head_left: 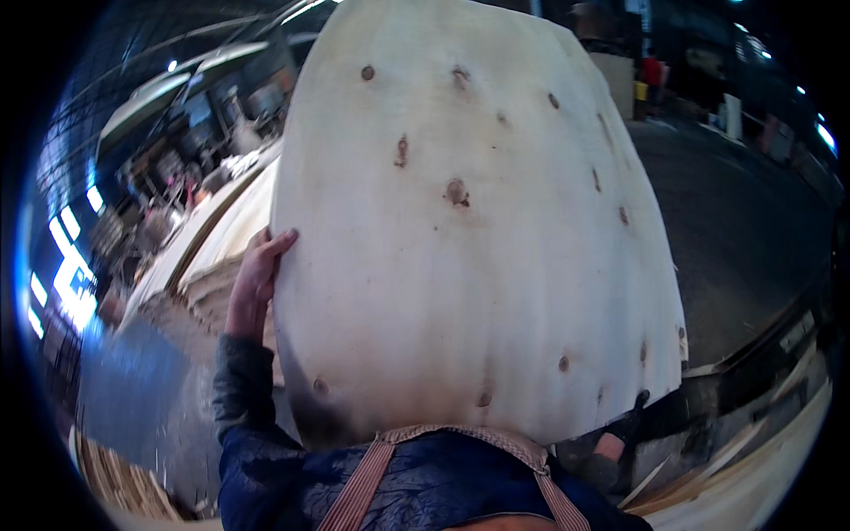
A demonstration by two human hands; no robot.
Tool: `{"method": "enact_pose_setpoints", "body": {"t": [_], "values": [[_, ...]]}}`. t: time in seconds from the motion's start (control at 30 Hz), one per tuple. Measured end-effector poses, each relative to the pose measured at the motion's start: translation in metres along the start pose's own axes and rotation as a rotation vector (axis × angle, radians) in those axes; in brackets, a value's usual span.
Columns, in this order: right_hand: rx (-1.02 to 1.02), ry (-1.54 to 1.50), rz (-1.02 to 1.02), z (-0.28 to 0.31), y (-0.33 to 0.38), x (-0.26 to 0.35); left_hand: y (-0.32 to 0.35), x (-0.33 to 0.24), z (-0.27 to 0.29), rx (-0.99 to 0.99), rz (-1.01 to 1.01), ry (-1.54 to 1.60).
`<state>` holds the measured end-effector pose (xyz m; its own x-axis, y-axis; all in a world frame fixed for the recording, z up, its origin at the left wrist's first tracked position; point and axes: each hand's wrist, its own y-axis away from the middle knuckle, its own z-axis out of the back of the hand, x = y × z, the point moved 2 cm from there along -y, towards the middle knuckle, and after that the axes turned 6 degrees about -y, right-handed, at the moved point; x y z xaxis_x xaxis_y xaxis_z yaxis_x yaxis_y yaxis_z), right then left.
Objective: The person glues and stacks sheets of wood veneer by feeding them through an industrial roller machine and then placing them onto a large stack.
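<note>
A large pale wood veneer sheet (434, 265) with several brown knots spans the middle of the view, its near edge close to my apron. My left hand (258, 268) is closed on the sheet's left edge, thumb over the top face, its other fingers partly hidden behind the edge. At the near right corner, my right hand (629, 419), which looks dark-gloved, grips the sheet's edge. The thumb shows against the rim, while its remaining fingers are hard to make out in shadow.
Stacked veneer sheets (226, 234) stand to the left, beyond a grey metal-looking panel (133, 380). Wood strips (124, 478) lie at lower left, and more veneer pieces (744, 478) at lower right. A person in red (652, 75) is far off across the dark floor (717, 230).
</note>
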<state>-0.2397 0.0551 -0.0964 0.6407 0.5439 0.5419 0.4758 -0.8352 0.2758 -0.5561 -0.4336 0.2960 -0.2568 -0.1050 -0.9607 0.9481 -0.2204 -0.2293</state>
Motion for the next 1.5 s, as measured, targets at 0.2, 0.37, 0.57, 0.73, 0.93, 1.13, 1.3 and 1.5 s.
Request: {"method": "enact_pose_setpoints", "body": {"t": [0.2,0.37,0.57,0.73,0.93,1.13,1.3,1.5], "values": [[0.052,-0.189,0.085,-0.022,0.065,-0.061,0.027,-0.037,0.068,0.063,-0.263,0.036],[0.072,-0.329,0.167,-0.036,0.118,-0.074,0.040,-0.044,0.137,0.060,-0.399,0.119],[0.145,-0.476,0.374,-0.058,0.150,-0.062,-0.019,-0.028,0.197,0.051,-0.468,0.246],[0.080,-0.540,0.578,-0.086,0.206,-0.043,-0.123,-0.014,0.194,0.163,-0.415,0.354],[-0.133,-0.516,0.846,-0.080,0.290,-0.004,-0.195,-0.046,0.064,0.545,-0.406,0.515],[-0.303,-0.466,1.048,-0.033,0.364,0.021,-0.184,-0.060,-0.083,0.739,-0.382,0.573],[-0.437,-0.416,1.200,-0.002,0.465,0.063,-0.117,-0.113,-0.190,1.060,-0.292,0.627],[-0.612,-0.356,1.301,0.058,0.566,0.091,0.006,-0.153,-0.331,1.399,-0.212,0.659]]}}
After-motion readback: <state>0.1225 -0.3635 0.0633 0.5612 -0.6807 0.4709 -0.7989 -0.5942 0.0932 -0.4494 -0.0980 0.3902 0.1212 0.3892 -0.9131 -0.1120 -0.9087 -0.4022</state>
